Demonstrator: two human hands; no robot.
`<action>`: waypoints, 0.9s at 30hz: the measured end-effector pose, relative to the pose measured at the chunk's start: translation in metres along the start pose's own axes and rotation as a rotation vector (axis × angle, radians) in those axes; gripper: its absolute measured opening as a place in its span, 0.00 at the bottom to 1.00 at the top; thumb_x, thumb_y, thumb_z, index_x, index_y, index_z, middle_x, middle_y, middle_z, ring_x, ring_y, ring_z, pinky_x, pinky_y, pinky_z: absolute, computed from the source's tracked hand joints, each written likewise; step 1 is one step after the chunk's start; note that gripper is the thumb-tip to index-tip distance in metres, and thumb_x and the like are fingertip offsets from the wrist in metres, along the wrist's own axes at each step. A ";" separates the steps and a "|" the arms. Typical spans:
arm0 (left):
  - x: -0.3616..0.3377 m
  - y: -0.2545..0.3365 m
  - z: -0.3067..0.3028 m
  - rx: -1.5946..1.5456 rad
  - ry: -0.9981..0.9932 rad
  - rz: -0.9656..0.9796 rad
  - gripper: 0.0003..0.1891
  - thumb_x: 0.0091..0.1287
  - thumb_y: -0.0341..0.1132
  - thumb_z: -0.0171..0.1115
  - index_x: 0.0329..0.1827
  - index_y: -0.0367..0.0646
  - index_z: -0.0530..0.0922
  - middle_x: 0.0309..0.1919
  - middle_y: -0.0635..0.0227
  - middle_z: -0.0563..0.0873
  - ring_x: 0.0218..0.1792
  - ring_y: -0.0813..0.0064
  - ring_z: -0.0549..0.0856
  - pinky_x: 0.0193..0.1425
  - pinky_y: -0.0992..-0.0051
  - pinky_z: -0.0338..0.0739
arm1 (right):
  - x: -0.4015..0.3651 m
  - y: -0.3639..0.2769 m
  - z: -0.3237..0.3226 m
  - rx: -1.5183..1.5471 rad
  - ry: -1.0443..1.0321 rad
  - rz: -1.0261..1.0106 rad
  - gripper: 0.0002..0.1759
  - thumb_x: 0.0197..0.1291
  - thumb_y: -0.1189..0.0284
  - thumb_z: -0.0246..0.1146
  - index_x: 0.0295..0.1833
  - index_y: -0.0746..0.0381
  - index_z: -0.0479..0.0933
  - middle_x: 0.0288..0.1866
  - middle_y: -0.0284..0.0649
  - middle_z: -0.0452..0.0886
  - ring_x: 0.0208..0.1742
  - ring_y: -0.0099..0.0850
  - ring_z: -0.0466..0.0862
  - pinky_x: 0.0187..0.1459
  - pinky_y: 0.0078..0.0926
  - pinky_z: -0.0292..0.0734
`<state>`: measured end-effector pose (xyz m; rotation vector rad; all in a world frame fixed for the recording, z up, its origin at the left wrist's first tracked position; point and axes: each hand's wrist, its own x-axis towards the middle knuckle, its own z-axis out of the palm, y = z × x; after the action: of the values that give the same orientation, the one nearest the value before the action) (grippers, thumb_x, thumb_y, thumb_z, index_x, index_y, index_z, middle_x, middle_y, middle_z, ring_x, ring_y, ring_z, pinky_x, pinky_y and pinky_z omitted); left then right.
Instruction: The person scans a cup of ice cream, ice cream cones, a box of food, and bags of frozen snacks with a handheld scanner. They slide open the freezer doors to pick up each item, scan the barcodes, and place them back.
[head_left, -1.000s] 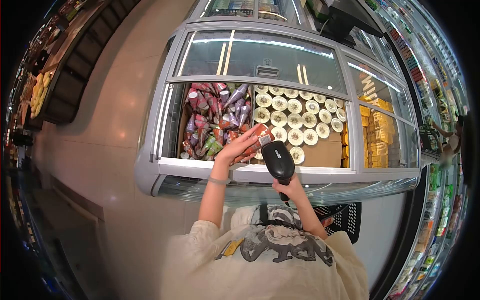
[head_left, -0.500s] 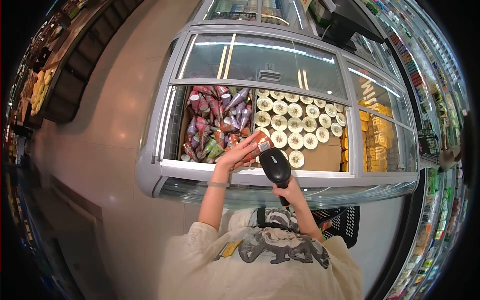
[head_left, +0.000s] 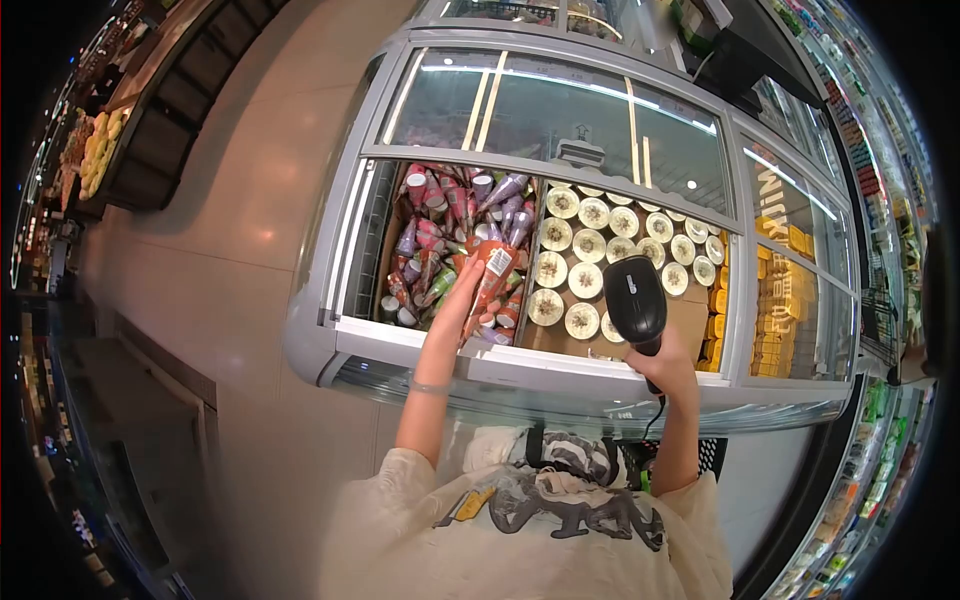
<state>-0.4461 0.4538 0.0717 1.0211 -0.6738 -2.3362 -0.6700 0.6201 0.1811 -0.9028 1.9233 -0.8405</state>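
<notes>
My left hand (head_left: 462, 302) is closed on a red ice cream cone (head_left: 492, 272) in a paper wrapper, its barcode label facing up. It is held above a heap of wrapped cones (head_left: 440, 215) in red, purple and green. With my right hand (head_left: 668, 362) I grip the handle of a black barcode scanner (head_left: 636, 300), its head raised over the tubs and apart from the cone. Beneath it, round white-lidded tubs (head_left: 583, 320) stand in rows beside the cones. A cable runs down from the scanner's handle.
The chest freezer (head_left: 440, 352) has its sliding glass lid (head_left: 560, 120) pushed back. Yellow packs (head_left: 775, 310) lie under glass on the right. A black perforated basket (head_left: 712, 455) is below the freezer's front edge. Stocked shelves (head_left: 850, 520) line the right side.
The cone has moved left and is turned upright with its label showing. The scanner has moved right, away from it. The camera view has shifted a little.
</notes>
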 end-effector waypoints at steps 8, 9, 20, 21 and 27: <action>0.052 0.050 -0.015 -0.003 0.097 0.126 0.15 0.66 0.47 0.44 0.44 0.47 0.70 0.26 0.71 0.77 0.18 0.83 0.71 0.13 0.86 0.61 | 0.147 -0.117 0.045 -0.744 -0.376 -0.455 0.21 0.36 0.72 0.59 0.41 0.63 0.67 0.23 0.50 0.75 0.29 0.47 0.77 0.30 0.38 0.70; 0.065 0.047 -0.026 -0.030 0.097 0.126 0.14 0.66 0.46 0.44 0.42 0.46 0.71 0.25 0.72 0.77 0.18 0.84 0.71 0.13 0.86 0.61 | 0.168 -0.115 0.065 -0.736 -0.474 -0.461 0.21 0.35 0.71 0.60 0.41 0.64 0.67 0.24 0.49 0.76 0.30 0.46 0.77 0.31 0.37 0.71; 0.216 -0.083 -0.208 0.414 0.957 -0.085 0.45 0.54 0.37 0.61 0.64 0.33 0.37 0.55 0.51 0.66 0.53 0.62 0.70 0.51 0.71 0.68 | 0.286 0.084 0.190 0.517 -0.472 0.288 0.15 0.39 0.77 0.61 0.35 0.62 0.64 0.23 0.35 0.71 0.18 0.21 0.72 0.18 0.19 0.69; 0.214 -0.083 -0.195 0.331 0.923 -0.056 0.45 0.56 0.32 0.59 0.66 0.40 0.34 0.56 0.54 0.65 0.51 0.64 0.72 0.46 0.70 0.72 | 0.289 0.101 0.186 0.505 -0.407 0.288 0.16 0.40 0.77 0.61 0.36 0.62 0.64 0.23 0.35 0.70 0.18 0.22 0.71 0.18 0.19 0.69; 0.245 -0.145 -0.177 0.622 0.938 -0.073 0.54 0.42 0.26 0.64 0.66 0.54 0.33 0.58 0.45 0.60 0.58 0.50 0.64 0.62 0.64 0.58 | 0.271 0.121 0.129 0.731 -0.216 0.298 0.19 0.42 0.76 0.60 0.41 0.64 0.62 0.24 0.36 0.69 0.18 0.23 0.72 0.21 0.21 0.69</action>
<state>-0.4912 0.3707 -0.2503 2.2044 -0.9552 -1.3951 -0.6975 0.4305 -0.0797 -0.2426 1.3515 -1.0988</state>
